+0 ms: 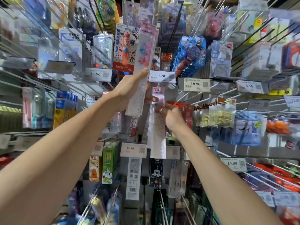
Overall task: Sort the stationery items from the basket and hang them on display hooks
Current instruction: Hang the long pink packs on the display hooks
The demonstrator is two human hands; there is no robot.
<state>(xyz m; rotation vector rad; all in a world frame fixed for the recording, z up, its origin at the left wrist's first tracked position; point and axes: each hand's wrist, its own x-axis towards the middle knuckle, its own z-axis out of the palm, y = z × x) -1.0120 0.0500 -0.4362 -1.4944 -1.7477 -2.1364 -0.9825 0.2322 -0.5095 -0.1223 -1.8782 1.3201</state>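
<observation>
Head view, looking up a shop wall of pegs.

Left hand [129, 91]: raised, gripping a long clear-plastic ruler pack with a pink top [138, 103]. The forefinger lies straight up the pack's front, tip just beside the white 4.90 price tag [162, 76]. The other digits curl round behind and show at the pack's right edge. The pack is tilted, top leaning right, with its upper end in among the hanging goods. Cannot tell whether it sits on a peg.

Right hand [170, 117]: lower, just right of the left. Its fingers are curled and pinch the upper part of a second clear ruler pack with a pink header card [158, 135]. That pack hangs near upright, header just under the 4.90 tag, lower end across the row holding the grey 15.90 price tag [133, 149]. The left hand's wrapped fingertips lie against this header. The header's hole and any peg there are too blurred to tell apart.

Around the hands:
- Left of the tilted pack is a red-and-white Hello Kitty card pack [125, 51], with the 16.90 price tag [97, 73] below it.
- To the right is a stack of blue blister packs with a round toy [191, 54] above the cream 18.90 price tag [194, 84].
- Bare white wire pegs [194, 96] jut out near the right hand.
- Further right are clear bags of pale yellow blocks [217, 117].
- Low left is a green box printed with white rabbits [108, 161].
</observation>
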